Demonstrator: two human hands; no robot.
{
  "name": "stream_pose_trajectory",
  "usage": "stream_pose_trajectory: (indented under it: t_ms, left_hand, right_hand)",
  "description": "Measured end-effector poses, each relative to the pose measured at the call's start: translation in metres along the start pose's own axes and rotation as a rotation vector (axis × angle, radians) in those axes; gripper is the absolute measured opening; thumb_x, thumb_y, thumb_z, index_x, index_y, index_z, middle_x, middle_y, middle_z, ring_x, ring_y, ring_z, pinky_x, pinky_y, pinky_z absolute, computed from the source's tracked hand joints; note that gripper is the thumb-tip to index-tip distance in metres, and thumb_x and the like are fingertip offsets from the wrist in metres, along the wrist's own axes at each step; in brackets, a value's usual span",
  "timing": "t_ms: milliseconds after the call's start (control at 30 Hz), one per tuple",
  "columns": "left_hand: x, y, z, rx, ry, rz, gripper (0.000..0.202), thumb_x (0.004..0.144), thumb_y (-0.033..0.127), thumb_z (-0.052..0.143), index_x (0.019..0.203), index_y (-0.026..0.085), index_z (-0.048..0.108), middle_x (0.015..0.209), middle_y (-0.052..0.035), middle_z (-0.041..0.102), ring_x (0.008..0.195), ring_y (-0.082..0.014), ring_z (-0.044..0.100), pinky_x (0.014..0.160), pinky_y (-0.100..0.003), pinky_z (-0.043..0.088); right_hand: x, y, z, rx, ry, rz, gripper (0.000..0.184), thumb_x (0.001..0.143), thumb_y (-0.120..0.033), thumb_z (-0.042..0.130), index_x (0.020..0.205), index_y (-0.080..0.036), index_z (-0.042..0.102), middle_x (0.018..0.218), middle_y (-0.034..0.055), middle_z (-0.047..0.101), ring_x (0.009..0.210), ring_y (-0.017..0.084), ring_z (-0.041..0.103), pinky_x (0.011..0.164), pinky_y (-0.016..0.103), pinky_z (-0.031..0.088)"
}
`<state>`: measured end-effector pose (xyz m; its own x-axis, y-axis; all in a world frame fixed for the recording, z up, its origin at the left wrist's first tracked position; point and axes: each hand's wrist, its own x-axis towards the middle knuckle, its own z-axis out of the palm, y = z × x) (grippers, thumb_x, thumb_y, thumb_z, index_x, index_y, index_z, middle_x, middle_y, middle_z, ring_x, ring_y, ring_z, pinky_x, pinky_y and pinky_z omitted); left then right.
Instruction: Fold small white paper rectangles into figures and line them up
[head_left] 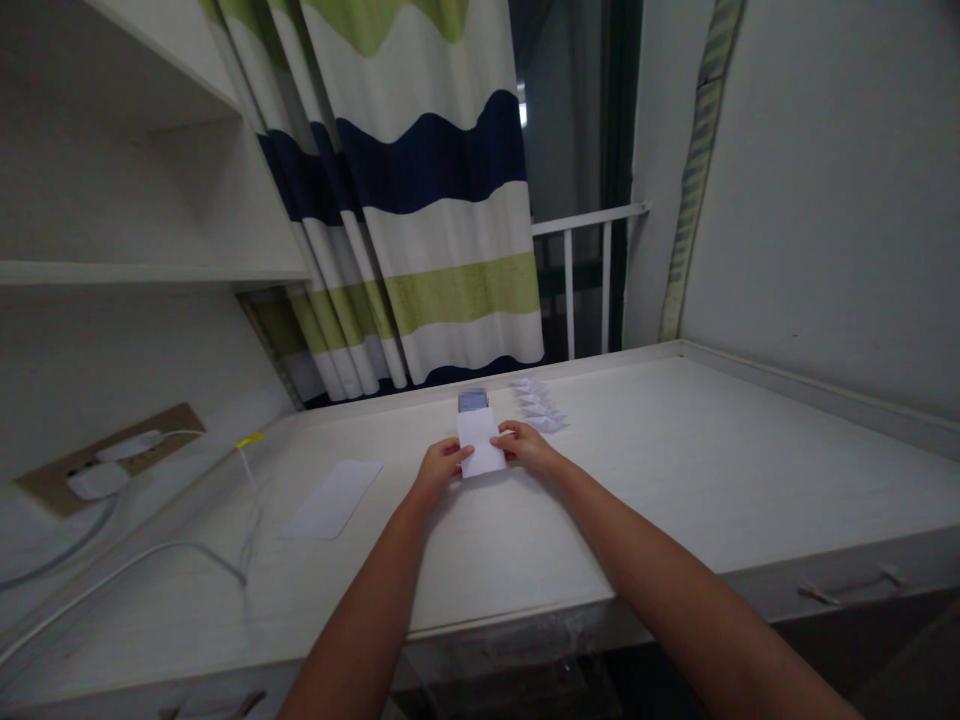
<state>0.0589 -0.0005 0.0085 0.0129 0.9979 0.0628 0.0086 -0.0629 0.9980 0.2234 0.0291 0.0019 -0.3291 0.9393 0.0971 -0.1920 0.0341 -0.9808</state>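
Both hands hold a small white sheet of paper [481,440] just above the desk, one at each side edge. My left hand [442,466] pinches its left edge, thumb on top. My right hand [525,446] grips the right edge the same way, with the fingers partly hidden behind the sheet. Just beyond the paper stands a small bluish-grey rectangular object [472,401], partly covered by it; I cannot make out what it is. Several folded white paper pieces [538,405] lie in a row beyond my right hand. Off to the left, white paper [332,500] lies flat.
The white desk [675,450] has a raised rim at the back and right. White cables [187,545] run across its left side from plugs at a wall socket [112,458]. A striped curtain [450,230] hangs behind, beside a white railing [589,225]. Shelves [150,272] overhang the left.
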Motion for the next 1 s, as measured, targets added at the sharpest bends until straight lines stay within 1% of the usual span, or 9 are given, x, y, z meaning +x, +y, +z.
stream_pose_trajectory:
  t_ms: [133, 300, 467, 667, 867, 1000]
  left_hand:
    - [0.001, 0.000, -0.001, 0.067, 0.055, 0.016, 0.033, 0.049, 0.033, 0.071, 0.073, 0.011, 0.064, 0.075, -0.0077, 0.065, 0.067, -0.0173, 0.058, 0.056, -0.025, 0.043]
    - [0.004, -0.003, -0.002, 0.057, 0.008, 0.026, 0.041, 0.049, 0.036, 0.071, 0.081, 0.011, 0.065, 0.079, -0.0093, 0.066, 0.066, -0.0179, 0.059, 0.055, -0.027, 0.043]
    - [0.007, -0.007, -0.003, 0.073, -0.023, 0.034, 0.042, 0.051, 0.038, 0.069, 0.081, 0.009, 0.065, 0.072, -0.0081, 0.065, 0.060, -0.0164, 0.058, 0.054, -0.027, 0.043]
    - [0.005, -0.003, -0.001, 0.087, -0.004, 0.040, 0.041, 0.049, 0.036, 0.070, 0.079, 0.008, 0.065, 0.070, -0.0088, 0.066, 0.058, -0.0162, 0.057, 0.051, -0.025, 0.040]
    - [0.000, 0.002, 0.001, 0.084, -0.021, 0.064, 0.042, 0.050, 0.037, 0.069, 0.080, 0.007, 0.065, 0.070, -0.0090, 0.066, 0.059, -0.0166, 0.057, 0.051, -0.025, 0.040]
    - [-0.001, 0.003, 0.001, 0.106, -0.006, 0.089, 0.042, 0.050, 0.038, 0.069, 0.080, 0.008, 0.065, 0.070, -0.0085, 0.066, 0.060, -0.0167, 0.057, 0.052, -0.025, 0.040]
  right_hand:
    - [0.002, 0.003, -0.001, -0.013, -0.021, -0.032, 0.030, 0.050, -0.033, 0.070, 0.065, -0.015, 0.050, 0.054, -0.0037, 0.055, 0.051, 0.010, 0.052, 0.052, 0.022, 0.041]
    - [0.004, 0.005, -0.002, -0.016, -0.052, -0.052, 0.029, 0.049, -0.034, 0.070, 0.062, -0.014, 0.052, 0.052, -0.0041, 0.053, 0.050, 0.009, 0.050, 0.053, 0.023, 0.041]
    - [0.002, 0.003, -0.001, -0.010, -0.058, -0.053, 0.028, 0.049, -0.031, 0.069, 0.062, -0.013, 0.053, 0.052, -0.0042, 0.053, 0.050, 0.009, 0.051, 0.052, 0.022, 0.041]
    - [0.004, 0.005, -0.002, -0.030, -0.057, -0.053, 0.026, 0.049, -0.030, 0.069, 0.061, -0.013, 0.053, 0.050, -0.0040, 0.052, 0.047, 0.008, 0.049, 0.049, 0.021, 0.039]
    - [0.004, 0.005, -0.002, -0.030, -0.052, -0.053, 0.025, 0.050, -0.029, 0.069, 0.063, -0.013, 0.054, 0.050, -0.0039, 0.054, 0.045, 0.007, 0.049, 0.047, 0.020, 0.039]
    - [0.004, 0.004, -0.001, -0.027, -0.026, -0.010, 0.024, 0.052, -0.026, 0.068, 0.066, -0.013, 0.054, 0.053, -0.0034, 0.056, 0.046, 0.008, 0.051, 0.048, 0.020, 0.041]
